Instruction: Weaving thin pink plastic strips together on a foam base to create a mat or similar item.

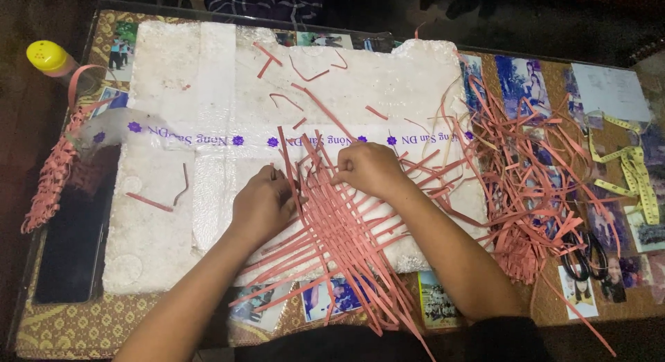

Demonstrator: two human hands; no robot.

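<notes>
Both hands weaving thin pink strips into a flat mat on a white foam board

The left hand (263,202) is curled with its fingertips pinched on strips at the upper left edge of the woven mat (332,230), and the right hand (370,169) is closed over strips at its upper edge; to do this well, I judge each crossing should be pressed flat against the foam board (208,126) and the strips kept snug and parallel so no gaps open. The mat lies at the board's near edge in the middle of the table (62,327), a loose lattice of salmon-pink bands with long free ends fanning toward the person. A tangled heap of spare strips (519,175) lies to the right, near a yellow measuring tape (634,168) and scissors (585,254)
</notes>
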